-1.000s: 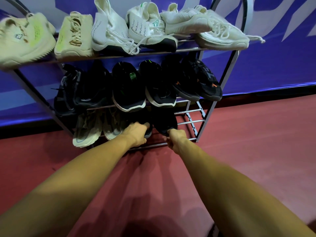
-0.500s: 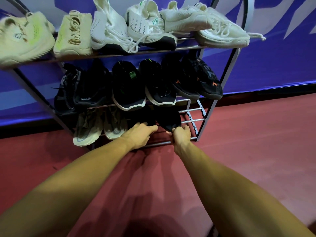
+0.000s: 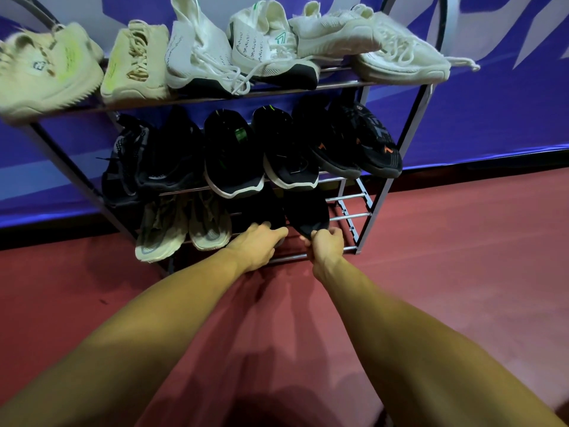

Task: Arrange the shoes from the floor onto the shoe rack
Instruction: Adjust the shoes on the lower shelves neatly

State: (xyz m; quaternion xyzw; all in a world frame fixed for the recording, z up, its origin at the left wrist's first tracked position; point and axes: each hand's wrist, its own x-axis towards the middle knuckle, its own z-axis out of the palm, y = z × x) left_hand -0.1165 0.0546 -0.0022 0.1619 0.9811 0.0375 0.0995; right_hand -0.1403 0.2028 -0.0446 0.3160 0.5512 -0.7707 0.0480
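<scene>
Now seating pair on shoe rack (image 3: 408,140) bottom shelf (image 3: 286,257), toward right end: left hand (image 3: 257,246) grips left black shoe (image 3: 264,208) heel, right hand (image 3: 327,245) pinches right black shoe (image 3: 308,212) heel. Next, likely: nudge back, release.

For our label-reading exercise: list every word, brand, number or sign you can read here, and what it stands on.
No text reads clearly.
Small dark print on the white shoes: too small to read.
Dark badge on the beige shoe: blurred.
Grey lettering on the far-right black shoe: unreadable.
</scene>
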